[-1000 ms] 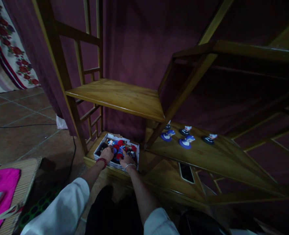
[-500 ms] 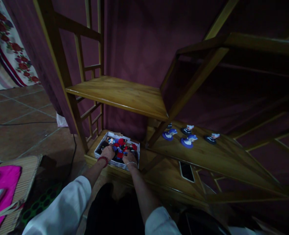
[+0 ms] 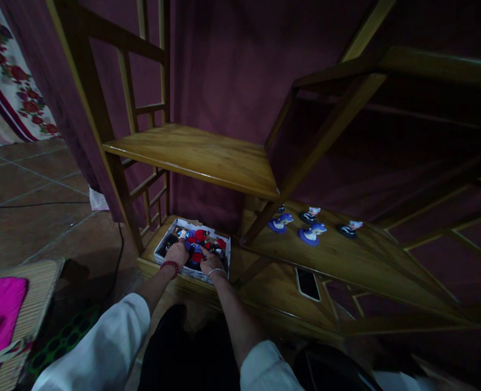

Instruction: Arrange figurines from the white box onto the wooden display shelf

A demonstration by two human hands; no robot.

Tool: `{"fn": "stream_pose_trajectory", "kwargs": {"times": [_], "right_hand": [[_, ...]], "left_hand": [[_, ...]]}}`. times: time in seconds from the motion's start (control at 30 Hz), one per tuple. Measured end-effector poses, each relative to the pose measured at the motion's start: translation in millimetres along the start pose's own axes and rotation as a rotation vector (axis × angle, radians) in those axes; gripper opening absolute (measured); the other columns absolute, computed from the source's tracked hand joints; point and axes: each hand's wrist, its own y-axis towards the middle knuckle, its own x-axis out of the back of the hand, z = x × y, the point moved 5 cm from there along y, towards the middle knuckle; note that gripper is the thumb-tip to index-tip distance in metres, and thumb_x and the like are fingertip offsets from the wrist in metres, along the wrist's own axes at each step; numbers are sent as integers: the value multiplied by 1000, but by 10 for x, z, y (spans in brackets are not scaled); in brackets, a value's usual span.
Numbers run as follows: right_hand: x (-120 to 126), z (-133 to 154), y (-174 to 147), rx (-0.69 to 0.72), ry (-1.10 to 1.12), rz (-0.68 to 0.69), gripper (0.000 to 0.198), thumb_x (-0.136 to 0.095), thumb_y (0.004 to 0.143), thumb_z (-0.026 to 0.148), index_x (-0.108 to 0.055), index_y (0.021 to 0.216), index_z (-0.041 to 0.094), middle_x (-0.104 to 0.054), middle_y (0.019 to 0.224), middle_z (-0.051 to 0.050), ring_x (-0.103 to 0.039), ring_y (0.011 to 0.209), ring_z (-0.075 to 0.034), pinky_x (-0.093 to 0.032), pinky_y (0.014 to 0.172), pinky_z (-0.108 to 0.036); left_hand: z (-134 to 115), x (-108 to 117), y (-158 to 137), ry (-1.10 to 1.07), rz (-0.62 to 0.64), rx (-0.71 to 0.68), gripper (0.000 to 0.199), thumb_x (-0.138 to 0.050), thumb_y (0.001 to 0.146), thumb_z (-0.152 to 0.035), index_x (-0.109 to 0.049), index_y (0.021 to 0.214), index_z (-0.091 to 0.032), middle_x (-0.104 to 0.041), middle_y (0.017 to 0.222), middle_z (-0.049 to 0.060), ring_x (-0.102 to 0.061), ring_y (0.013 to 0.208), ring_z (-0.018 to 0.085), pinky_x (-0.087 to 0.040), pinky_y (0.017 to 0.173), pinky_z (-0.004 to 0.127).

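A shallow white box point(image 3: 199, 274) on the low wooden shelf holds a jumble of small figurines point(image 3: 200, 235) in red, blue and black. My left hand point(image 3: 176, 254), with a red bead bracelet, reaches over the box's front left side among them. Its fingertips blend into the dark figurines, so its grip does not show. My right hand point(image 3: 210, 262), wearing a thin bracelet, is over the front right part of the box. Its index finger stretches toward the middle figurines, and nothing is visibly held.
Blue-based figurines point(image 3: 312, 234) and black-based ones point(image 3: 349, 228) stand on the shelf to the right. A phone point(image 3: 307, 284) lies on the lower board. An upper wooden shelf point(image 3: 195, 155) overhangs the box. Bright pink cloth point(image 3: 7, 296) lies at the left.
My right hand has shifted slightly left, its index finger now stretched out over the figurines. My left hand stays at the same part of the box. The view has moved a little.
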Motion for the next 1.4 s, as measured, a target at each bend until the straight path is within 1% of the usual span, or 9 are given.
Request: {"fn": "stream_pose_trajectory", "kwargs": {"times": [0.1, 0.23, 0.4, 0.57, 0.77, 0.97, 1.2, 1.3, 1.4], "right_hand": [[-4, 13, -8, 41, -8, 7, 57, -42, 75, 20, -32, 129, 36, -60, 110, 1, -57, 97, -16, -42, 80, -24], [-15, 8, -15, 58, -12, 15, 55, -41, 76, 21, -32, 129, 36, -61, 110, 1, -58, 94, -16, -42, 79, -23], [-17, 6, -26, 89, 55, -3, 49, -42, 76, 19, -43, 123, 35, -59, 113, 3, -56, 99, -14, -41, 84, -21], [-13, -11, -8, 139, 141, -35, 35, -45, 75, 18, -62, 104, 28, -63, 105, 4, -56, 96, -11, -40, 83, -15], [16, -165, 80, 110, 161, -88, 34, -41, 77, 11, -62, 102, 18, -65, 100, -1, -59, 89, -10, -43, 77, -15], [20, -187, 80, 105, 100, -140, 27, -46, 75, 13, -66, 92, 19, -63, 101, -4, -57, 93, -13, -39, 86, -19], [-4, -169, 52, 69, 44, -158, 31, -49, 71, 11, -65, 95, 22, -58, 110, -5, -55, 97, -15, -38, 86, -22], [-12, -163, 45, 75, 32, -139, 34, -51, 71, 15, -62, 102, 22, -59, 109, -6, -53, 101, -18, -37, 89, -25], [-27, -154, 49, 89, 36, -112, 41, -57, 68, 20, -59, 108, 25, -59, 110, -4, -51, 104, -18, -36, 90, -25]], "left_hand": [[-14, 10, -12, 6, -6, -17, 30, -35, 79, -19, -47, 105, -12, -64, 93, 15, -60, 91, 24, -44, 73, 30], [-22, 1, -27, 19, -1, -38, 28, -37, 78, -22, -48, 102, -14, -64, 92, 14, -60, 89, 24, -45, 72, 30], [-26, -11, -48, 48, -8, -33, 27, -38, 77, -23, -50, 100, -15, -64, 93, 14, -60, 89, 24, -45, 72, 32], [-44, 12, -75, 70, -8, -27, 28, -38, 77, -25, -51, 100, -16, -64, 91, 14, -60, 88, 25, -45, 72, 33], [-43, 24, -98, 85, 1, -26, 30, -37, 78, -27, -51, 102, -17, -65, 91, 13, -60, 88, 25, -44, 74, 34], [-65, 15, -103, 89, 27, -61, 33, -37, 78, -34, -53, 101, -17, -64, 95, 14, -59, 91, 26, -43, 76, 35], [-90, -3, -134, 100, 92, -94, 35, -40, 77, -38, -57, 101, -20, -64, 96, 12, -58, 92, 25, -42, 78, 34], [-95, -5, -146, 99, 118, -112, 34, -42, 75, -38, -60, 98, -20, -64, 95, 11, -58, 92, 25, -42, 79, 35], [-103, -1, -153, 97, 132, -138, 33, -42, 75, -37, -60, 98, -22, -65, 95, 10, -58, 93, 25, -41, 80, 36]]}}
